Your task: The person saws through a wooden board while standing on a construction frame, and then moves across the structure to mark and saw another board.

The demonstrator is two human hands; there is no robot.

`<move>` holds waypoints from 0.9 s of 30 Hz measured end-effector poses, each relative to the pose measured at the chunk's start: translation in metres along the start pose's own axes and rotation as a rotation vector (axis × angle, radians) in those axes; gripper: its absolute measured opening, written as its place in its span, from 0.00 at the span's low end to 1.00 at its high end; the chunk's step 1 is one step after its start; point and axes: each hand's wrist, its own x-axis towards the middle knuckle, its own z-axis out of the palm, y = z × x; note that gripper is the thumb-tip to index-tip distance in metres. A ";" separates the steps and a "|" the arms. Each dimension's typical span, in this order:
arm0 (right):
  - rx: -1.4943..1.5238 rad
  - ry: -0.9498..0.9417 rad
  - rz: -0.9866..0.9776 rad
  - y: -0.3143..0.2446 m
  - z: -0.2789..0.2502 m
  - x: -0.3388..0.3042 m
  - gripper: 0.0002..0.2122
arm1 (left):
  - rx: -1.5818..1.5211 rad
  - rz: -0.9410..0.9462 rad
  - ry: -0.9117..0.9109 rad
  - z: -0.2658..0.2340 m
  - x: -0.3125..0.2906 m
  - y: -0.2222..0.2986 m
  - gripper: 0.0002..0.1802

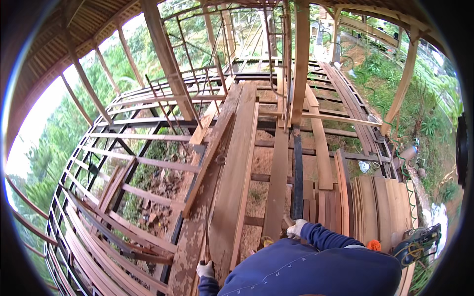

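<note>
My left hand [206,269], in a pale glove, is closed at the lower edge of the view around a thin brown rod-like piece [207,239]. That piece points away from me over a weathered, patchy plank [190,246]. My right hand [296,229], also gloved, is closed around a short wood-coloured handle [288,220]; whatever tool it belongs to cannot be made out. Between the hands, a long brown board [232,172] runs away from me. A small yellow object [266,240] shows beside my blue sleeve, partly hidden.
Dark metal joists with wooden battens [168,165] span open gaps over soil and rubble. Upright posts [299,64] rise ahead, with scaffolding on the left. Stacked boards [380,202] lie at right, near an orange object [374,245] and a dark machine [419,246]. Long planks [94,246] lie left.
</note>
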 end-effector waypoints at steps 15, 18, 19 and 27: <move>0.244 -0.708 -0.415 -0.172 0.096 0.000 0.21 | -0.419 0.876 -0.277 -0.024 -0.058 0.262 0.14; 0.155 -0.704 -0.398 -0.189 0.085 -0.020 0.25 | -1.030 0.083 -0.675 -0.016 -0.066 0.239 0.15; 0.143 -0.710 -0.406 -0.188 0.079 -0.022 0.25 | -1.056 0.105 -0.677 -0.015 -0.071 0.239 0.16; -0.235 -0.847 -0.418 -0.237 0.029 -0.040 0.24 | -1.797 0.083 -0.435 -0.071 -0.032 0.236 0.21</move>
